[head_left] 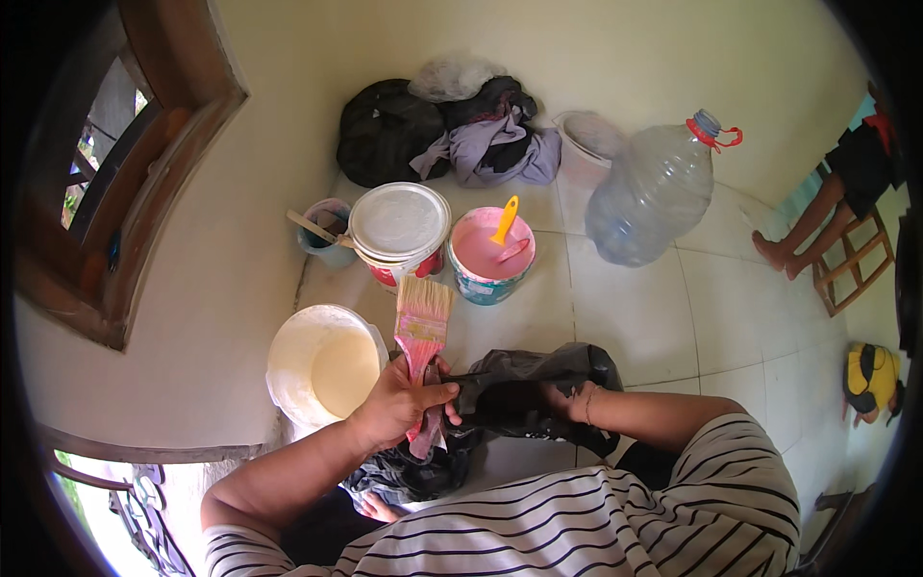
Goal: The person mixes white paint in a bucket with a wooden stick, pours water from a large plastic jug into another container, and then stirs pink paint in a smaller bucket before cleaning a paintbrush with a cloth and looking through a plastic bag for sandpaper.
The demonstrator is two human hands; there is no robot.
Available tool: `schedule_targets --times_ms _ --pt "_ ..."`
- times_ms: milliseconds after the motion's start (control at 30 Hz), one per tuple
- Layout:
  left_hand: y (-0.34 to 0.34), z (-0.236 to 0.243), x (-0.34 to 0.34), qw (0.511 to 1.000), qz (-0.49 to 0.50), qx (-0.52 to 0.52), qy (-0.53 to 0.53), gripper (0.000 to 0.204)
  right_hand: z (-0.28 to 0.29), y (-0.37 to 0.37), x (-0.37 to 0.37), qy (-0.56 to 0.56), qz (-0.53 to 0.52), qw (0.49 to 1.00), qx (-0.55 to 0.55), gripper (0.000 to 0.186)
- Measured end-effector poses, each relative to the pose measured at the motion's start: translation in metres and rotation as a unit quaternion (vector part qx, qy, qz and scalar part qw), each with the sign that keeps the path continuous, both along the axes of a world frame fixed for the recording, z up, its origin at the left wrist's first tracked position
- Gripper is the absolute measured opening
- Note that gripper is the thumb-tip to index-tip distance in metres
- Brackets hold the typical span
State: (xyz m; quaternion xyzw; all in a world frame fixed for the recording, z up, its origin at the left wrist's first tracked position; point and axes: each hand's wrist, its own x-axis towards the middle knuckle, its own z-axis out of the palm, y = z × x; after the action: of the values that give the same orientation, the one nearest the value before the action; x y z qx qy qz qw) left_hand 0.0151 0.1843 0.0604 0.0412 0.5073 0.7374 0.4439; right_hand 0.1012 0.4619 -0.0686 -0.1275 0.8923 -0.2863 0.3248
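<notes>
My left hand [392, 399] is closed around a paintbrush [423, 327] with pale bristles pointing up and a pink-smeared handle. A second, darker handle-like piece lies against it in the same grip. The left fingertips also meet the edge of a black plastic bag [591, 365]. Into the mouth of that bag reaches my right hand [573, 400]; its fingers are hidden inside. Left of the brush stands a white bucket [288, 361] with cream-coloured contents. Just beyond the hands, a pail of pink paint [471, 284] has a yellow-handled brush [505, 221] in it.
A lidded paint pail [399, 216] and a small bucket [332, 252] with a stick stand by the left wall. Farther back are heaped cloths [505, 154], a white tub [586, 144] and a large clear bottle [644, 197]. One person [846, 183] stands near a wooden stool [856, 264]; another [870, 380] wears yellow.
</notes>
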Motion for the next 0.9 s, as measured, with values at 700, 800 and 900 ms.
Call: schedule_targets --times_ms 700,800,900 --pt "-0.012 -0.012 -0.023 0.947 0.093 -0.225 0.207 0.035 0.165 0.002 -0.048 0.287 -0.033 0.954 -0.078 0.038" --pt "-0.015 0.0 -0.021 0.948 0.12 -0.2 0.218 0.038 0.171 0.025 -0.064 0.201 -0.128 0.953 -0.187 0.028" --pt "-0.009 0.017 -0.021 0.954 0.172 -0.145 0.197 0.035 0.191 0.05 -0.07 0.141 -0.284 0.917 -0.24 0.019"
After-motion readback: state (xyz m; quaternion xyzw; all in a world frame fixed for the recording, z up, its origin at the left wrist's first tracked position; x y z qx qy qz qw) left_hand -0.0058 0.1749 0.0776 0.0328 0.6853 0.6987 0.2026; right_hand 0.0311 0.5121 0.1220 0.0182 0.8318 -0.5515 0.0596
